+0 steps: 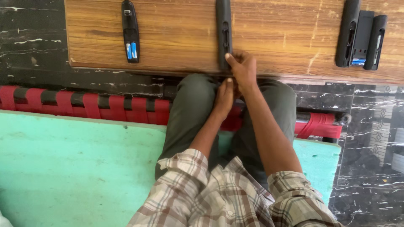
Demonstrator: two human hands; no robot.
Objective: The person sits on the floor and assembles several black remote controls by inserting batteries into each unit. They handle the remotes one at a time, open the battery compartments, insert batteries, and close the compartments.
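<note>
— On the wooden table [176,38], how many remote controls do you count?

— Four black ones, all lying lengthwise with their backs up. One at the left [130,31] shows two blue batteries in its open compartment. One in the middle [224,29] lies at the near edge. Two more [349,33] [376,42] lie at the right with a black cover [362,35] between them.

— And the hands?

— The right hand [243,69] is closed on the near end of the middle remote, thumb on top. The left hand [224,97] sits just below it, over the person's lap, fingers bent inward; whether it pinches anything I cannot tell.

— Anything else?

— One green mattress [75,168] on a cot of red straps [84,103], over a black marble floor [370,147].
</note>
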